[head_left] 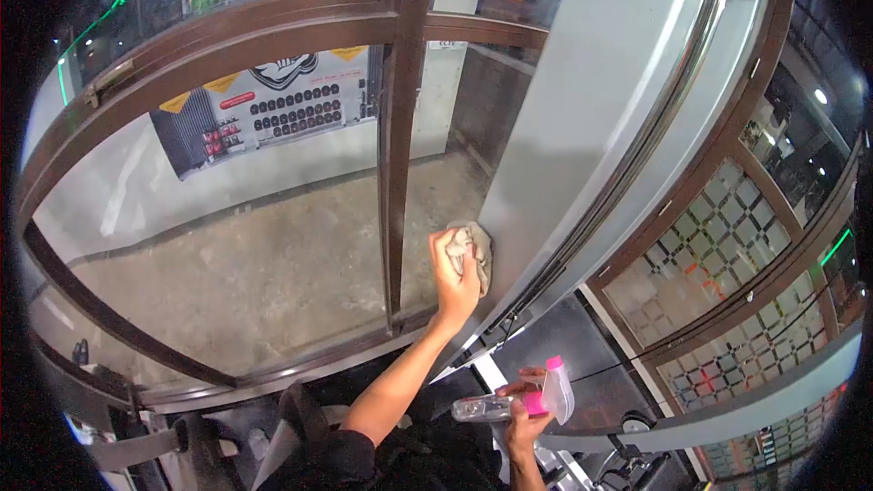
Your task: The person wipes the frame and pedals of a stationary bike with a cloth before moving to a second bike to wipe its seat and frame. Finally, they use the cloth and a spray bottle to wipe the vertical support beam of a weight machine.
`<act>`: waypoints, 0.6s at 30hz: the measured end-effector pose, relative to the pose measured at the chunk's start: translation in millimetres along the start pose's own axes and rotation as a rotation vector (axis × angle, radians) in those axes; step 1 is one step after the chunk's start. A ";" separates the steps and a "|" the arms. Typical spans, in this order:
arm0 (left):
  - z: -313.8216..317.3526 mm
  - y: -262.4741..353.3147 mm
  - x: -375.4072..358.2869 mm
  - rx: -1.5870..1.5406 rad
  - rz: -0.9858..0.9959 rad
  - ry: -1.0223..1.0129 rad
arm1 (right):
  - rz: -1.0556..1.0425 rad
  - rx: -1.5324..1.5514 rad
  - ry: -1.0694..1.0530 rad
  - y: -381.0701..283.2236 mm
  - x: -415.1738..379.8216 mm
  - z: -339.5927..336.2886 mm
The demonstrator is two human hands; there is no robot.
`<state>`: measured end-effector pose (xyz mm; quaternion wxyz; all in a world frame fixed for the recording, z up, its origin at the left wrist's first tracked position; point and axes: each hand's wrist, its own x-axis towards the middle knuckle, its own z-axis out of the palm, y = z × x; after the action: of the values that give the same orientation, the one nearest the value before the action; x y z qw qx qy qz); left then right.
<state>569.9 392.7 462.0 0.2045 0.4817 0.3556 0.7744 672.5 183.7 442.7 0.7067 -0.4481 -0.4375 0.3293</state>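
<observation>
My left hand reaches up and forward, its fingers closed around a bunched pale cloth. The cloth appears to be against the narrow glass pane, close to the grey panel; exact contact is hard to tell. Lower down, near my body, my right hand grips a spray bottle. This clear spray bottle has a pink collar and a pink-tipped, whitish spray head, and it lies tilted sideways in the hand.
Brown window frames divide the glass. Behind it are a concrete floor and a wall banner picturing dumbbells. A patterned glass partition stands to the right. Gym equipment is at the lower right, with a thin cable nearby.
</observation>
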 end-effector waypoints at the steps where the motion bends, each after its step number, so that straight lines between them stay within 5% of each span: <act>1: -1.2 -10.8 -6.5 0.049 0.017 0.000 | -0.004 -0.002 -0.002 2.1 -1.4 -1.1; 6: -44.7 -69.8 -90.1 0.311 -0.056 -0.056 | 0.027 0.019 -0.021 3.3 -1.5 -6.7; 9: -73.2 -110.1 -146.9 0.287 -0.390 -0.034 | 0.005 0.004 -0.007 1.8 0.5 -5.2; 12: -98.3 -125.6 -159.2 0.143 -0.511 -0.198 | 0.002 0.009 -0.029 3.6 1.8 -6.4; 15: -83.1 -82.7 -119.9 0.329 -0.479 -0.140 | 0.004 0.004 -0.047 7.6 -1.1 -7.5; 18: -54.5 -17.5 -68.4 0.096 -0.283 -0.094 | 0.015 0.015 -0.048 8.3 -3.3 -4.4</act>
<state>551.8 339.9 392.4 0.3051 0.4716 0.4465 0.6965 674.6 182.5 433.1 0.6968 -0.4381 -0.4484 0.3485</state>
